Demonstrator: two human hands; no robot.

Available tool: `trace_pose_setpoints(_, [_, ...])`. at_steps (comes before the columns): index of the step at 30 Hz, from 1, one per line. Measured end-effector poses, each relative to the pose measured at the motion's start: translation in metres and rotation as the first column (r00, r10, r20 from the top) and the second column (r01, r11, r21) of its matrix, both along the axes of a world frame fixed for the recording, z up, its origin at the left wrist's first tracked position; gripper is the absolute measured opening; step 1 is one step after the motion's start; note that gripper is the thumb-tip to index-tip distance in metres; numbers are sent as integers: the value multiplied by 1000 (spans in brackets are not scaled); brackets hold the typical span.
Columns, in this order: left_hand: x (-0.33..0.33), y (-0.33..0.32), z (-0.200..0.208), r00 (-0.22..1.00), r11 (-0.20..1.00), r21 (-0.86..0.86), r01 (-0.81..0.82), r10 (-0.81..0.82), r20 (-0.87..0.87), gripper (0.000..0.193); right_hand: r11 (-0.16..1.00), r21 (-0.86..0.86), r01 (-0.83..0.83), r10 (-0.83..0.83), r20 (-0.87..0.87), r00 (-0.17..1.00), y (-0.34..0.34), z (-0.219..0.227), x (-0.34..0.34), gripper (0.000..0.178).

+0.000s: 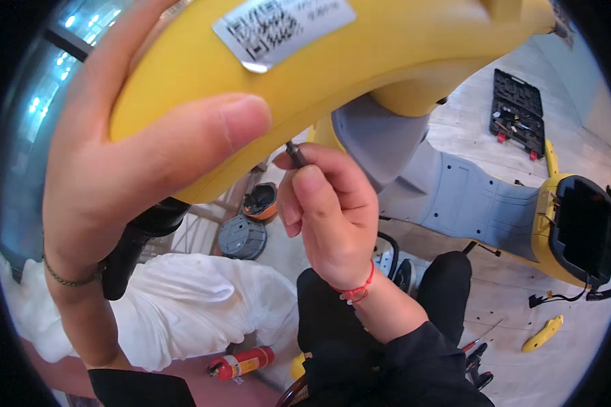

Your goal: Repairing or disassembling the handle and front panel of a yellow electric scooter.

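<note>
A large yellow plastic scooter cover [387, 41] with a label fills the upper part of the view. My left hand [149, 156] is wrapped round its left end, thumb on the front and fingers hidden behind. Beneath the cover's lower edge, my right hand [332, 203] pinches a small dark metal bit [295, 154] between thumb and fingers. The bit points up, its tip at the edge; I cannot tell whether it sits in a hole. A black grip-like part [139, 237] hangs below the cover beside my left wrist.
The scooter's grey footboard [475, 197] runs right to its yellow rear body [557, 217]. On the floor lie an open tool case [519, 112], a yellow trim piece [543, 334], a red-handled screwdriver [470, 345] and a fire extinguisher [244, 363]. White cloth [190, 305] is at left.
</note>
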State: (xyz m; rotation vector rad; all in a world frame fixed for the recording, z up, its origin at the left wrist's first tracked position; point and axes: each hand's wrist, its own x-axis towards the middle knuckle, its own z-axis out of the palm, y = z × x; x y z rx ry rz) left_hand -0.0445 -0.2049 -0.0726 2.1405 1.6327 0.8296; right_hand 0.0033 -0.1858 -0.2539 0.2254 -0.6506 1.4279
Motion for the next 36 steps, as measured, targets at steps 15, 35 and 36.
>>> trace_pose_setpoints(15, [2, 14, 3, 993, 990, -80, -120, 118, -32, 79, 925, 58, 376, -379, 60, 923, 3, -7, -9, 23])
trace_pose_setpoints(35, [-16, 13, -18, 997, 992, 105, -71, 74, -28, 92, 781, 137, 609, -621, 70, 781, 15, -5, -17, 27])
trace_pose_setpoints(36, [-16, 13, -19, 997, 991, 114, -70, 74, -26, 93, 778, 139, 613, -624, 63, 779, 16, -5, -17, 28])
